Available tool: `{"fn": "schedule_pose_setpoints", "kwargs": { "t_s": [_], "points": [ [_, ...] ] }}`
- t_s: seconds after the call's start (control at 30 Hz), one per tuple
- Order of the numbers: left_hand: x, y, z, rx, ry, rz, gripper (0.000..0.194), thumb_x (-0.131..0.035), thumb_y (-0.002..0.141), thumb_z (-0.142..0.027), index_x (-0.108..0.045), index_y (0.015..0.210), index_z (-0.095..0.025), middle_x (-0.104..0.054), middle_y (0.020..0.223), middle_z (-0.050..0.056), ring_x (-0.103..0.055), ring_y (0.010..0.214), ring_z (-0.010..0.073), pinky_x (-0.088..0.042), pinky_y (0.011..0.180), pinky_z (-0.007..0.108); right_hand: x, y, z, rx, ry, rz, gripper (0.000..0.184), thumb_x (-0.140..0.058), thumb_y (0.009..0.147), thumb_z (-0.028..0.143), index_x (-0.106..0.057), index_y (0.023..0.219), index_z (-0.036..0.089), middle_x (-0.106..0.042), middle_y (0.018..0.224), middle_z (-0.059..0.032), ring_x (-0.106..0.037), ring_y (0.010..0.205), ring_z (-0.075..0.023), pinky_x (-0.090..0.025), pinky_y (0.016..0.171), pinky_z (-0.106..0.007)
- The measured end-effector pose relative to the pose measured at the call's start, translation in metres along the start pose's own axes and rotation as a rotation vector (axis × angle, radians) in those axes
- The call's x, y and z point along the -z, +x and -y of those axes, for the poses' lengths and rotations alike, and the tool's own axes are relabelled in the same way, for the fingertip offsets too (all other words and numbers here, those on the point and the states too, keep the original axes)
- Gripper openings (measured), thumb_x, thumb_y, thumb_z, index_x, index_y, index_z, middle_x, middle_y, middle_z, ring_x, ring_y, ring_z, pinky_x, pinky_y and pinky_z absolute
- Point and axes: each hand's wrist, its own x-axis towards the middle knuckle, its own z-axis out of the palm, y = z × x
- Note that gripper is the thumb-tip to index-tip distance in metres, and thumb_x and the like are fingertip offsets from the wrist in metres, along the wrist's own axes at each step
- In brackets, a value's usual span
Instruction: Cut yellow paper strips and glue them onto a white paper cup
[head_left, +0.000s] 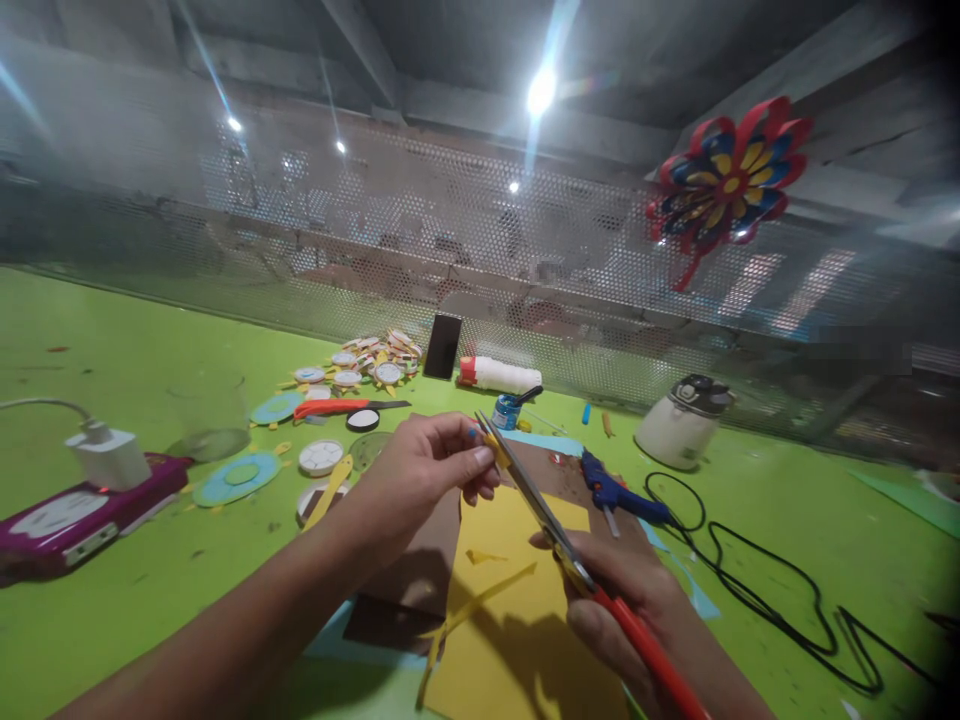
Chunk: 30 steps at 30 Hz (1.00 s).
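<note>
My left hand [442,460] pinches a small yellow paper piece [497,452] between thumb and fingertips. A blue spot shows at one of its fingertips. In my right hand [630,600] is a pair of scissors [541,508] with red handles, its blades pointing up and left. The blade tips are close to the yellow piece, slightly apart; whether they touch it I cannot tell. Below both hands lies a yellow paper sheet [517,610], with thin yellow offcuts [487,600] on it. Brown cardboard [416,560] lies under the sheet.
A blue glue gun [619,490] with a looping black cable [780,570] lies right. Behind it stands a white-and-black container [681,425]. Ahead are a phone [442,345], a blue jar [506,411] and a red utility knife [330,408]. A purple power strip [90,520] is left.
</note>
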Motion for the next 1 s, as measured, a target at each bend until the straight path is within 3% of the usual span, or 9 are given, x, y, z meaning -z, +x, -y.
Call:
{"fn": "schedule_pose_setpoints", "kwargs": {
  "t_s": [0.27, 0.47, 0.67, 0.87, 1.0],
  "points": [
    [0.0, 0.001, 0.001, -0.002, 0.008, 0.002, 0.012, -0.063, 0.077, -0.022, -0.06, 0.071, -0.012, -0.062, 0.064, 0.002, -0.054, 0.059, 0.0105, -0.041, 0.056, 0.024, -0.003, 0.0, 0.003, -0.01, 0.124, 0.012, 0.048, -0.049, 0.081, 0.061, -0.064, 0.105, 0.023, -0.066, 0.076, -0.0006, -0.054, 0.062, -0.0138, -0.041, 0.056, -0.022],
    [0.0, 0.001, 0.001, 0.021, -0.013, -0.018, 0.012, -0.063, 0.077, -0.022, -0.059, 0.071, -0.013, -0.062, 0.063, 0.002, -0.053, 0.058, 0.01, -0.041, 0.056, 0.024, -0.008, 0.001, 0.002, 0.02, 0.062, -0.026, 0.045, -0.046, 0.083, 0.059, -0.065, 0.094, 0.02, -0.061, 0.069, -0.0012, -0.05, 0.06, -0.0137, -0.039, 0.055, -0.023],
    [0.001, 0.002, 0.002, 0.05, -0.045, -0.012, 0.012, -0.065, 0.076, -0.023, -0.059, 0.07, -0.013, -0.063, 0.064, 0.002, -0.055, 0.059, 0.0101, -0.04, 0.057, 0.023, -0.01, 0.001, 0.005, -0.029, 0.012, -0.03, 0.046, -0.043, 0.084, 0.059, -0.064, 0.096, 0.02, -0.051, 0.058, 0.0024, -0.041, 0.049, -0.0106, -0.032, 0.047, -0.023],
    [0.001, 0.001, 0.003, 0.052, -0.067, -0.015, 0.012, -0.065, 0.076, -0.022, -0.059, 0.07, -0.013, -0.063, 0.064, 0.001, -0.055, 0.058, 0.0092, -0.04, 0.056, 0.022, -0.01, 0.0, 0.008, -0.065, -0.118, -0.064, 0.053, -0.04, 0.082, 0.065, -0.064, 0.1, 0.022, -0.056, 0.06, 0.0004, -0.048, 0.051, -0.0139, -0.033, 0.049, -0.025],
    [0.001, 0.001, 0.003, 0.083, -0.089, -0.027, 0.012, -0.065, 0.076, -0.022, -0.059, 0.071, -0.013, -0.063, 0.065, 0.002, -0.055, 0.058, 0.0091, -0.039, 0.056, 0.022, -0.011, 0.001, 0.007, -0.006, -0.071, -0.075, 0.05, -0.04, 0.084, 0.063, -0.064, 0.098, 0.021, -0.058, 0.063, -0.0001, -0.049, 0.055, -0.0143, -0.036, 0.051, -0.025]
  ]
}}
